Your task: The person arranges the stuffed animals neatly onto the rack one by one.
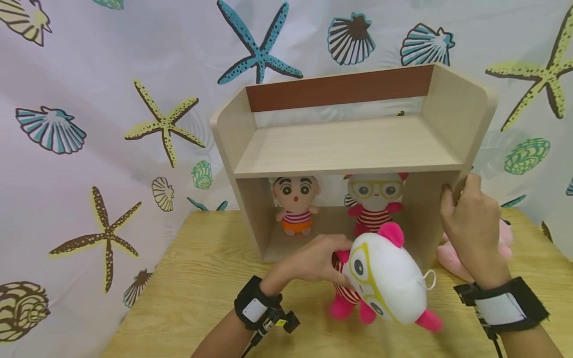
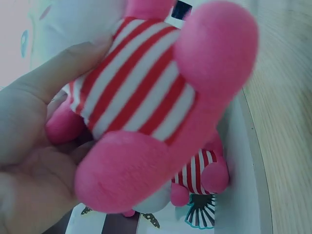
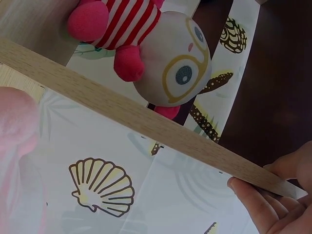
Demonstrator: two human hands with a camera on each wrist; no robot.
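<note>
My left hand (image 1: 311, 258) grips a white-headed plush doll (image 1: 391, 278) round its red-and-white striped body, in front of the shelf. The doll is tilted, with its yellow-glasses face turned left and its pink feet low. In the left wrist view the thumb lies across the striped body (image 2: 136, 83). My right hand (image 1: 474, 228) pinches the front edge of the right side panel of the wooden shelf (image 1: 349, 144); the right wrist view shows thumb and fingers on opposite faces of that panel (image 3: 112, 105).
Inside the lower compartment, a boy doll (image 1: 296, 196) in orange shorts sits left and a matching glasses doll (image 1: 376, 199) sits right. A pink plush toy (image 1: 452, 261) lies outside the right panel, partly hidden by my arm. Beneath is a wooden table (image 1: 192, 293).
</note>
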